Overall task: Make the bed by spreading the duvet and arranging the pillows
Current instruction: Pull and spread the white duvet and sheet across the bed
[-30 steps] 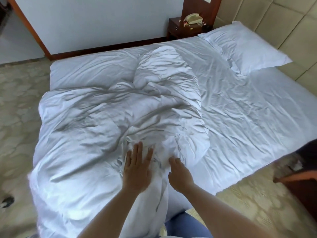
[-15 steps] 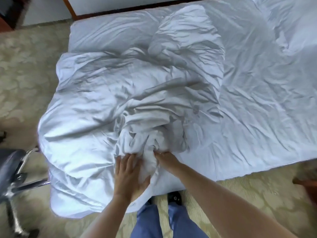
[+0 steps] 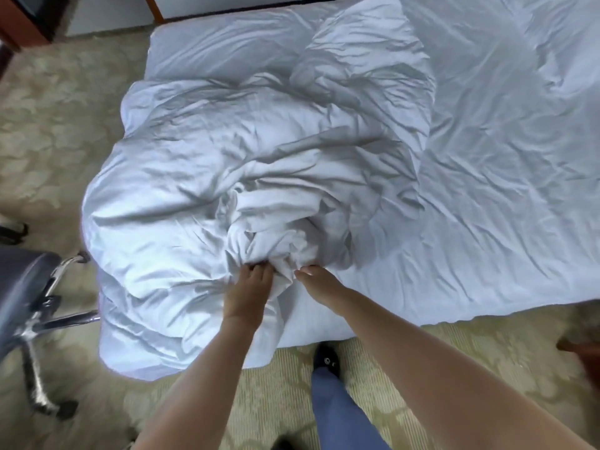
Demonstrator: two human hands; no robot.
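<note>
1. White duvet (image 3: 227, 164) lies bunched in a heap on the near left part of the bed (image 3: 487, 190), its left edge spilling over the bed's corner toward the carpet (image 3: 48, 125).
2. Fingertips of both hands are buried in the folds, so the exact pinch is hidden; the left hand (image 3: 246, 293) is curled shut on a wad of duvet, and the right hand (image 3: 316, 282) looks closed on the same wad just beside it.
3. Top right, the white cloth is cut off by the frame edge; whether a pillow lies there cannot be told.
4. Chair (image 3: 29, 300) at the left is only partly in view and blurred; its metal legs and dark seat show.
5. Brown wood at the right edge is too cropped to identify.
6. Count: one duvet, two hands, one chair, one blue trouser leg (image 3: 337, 414), one dark shoe (image 3: 326, 360).
7. Small pale mark on the shoe is unreadable; no legible writing anywhere.
</note>
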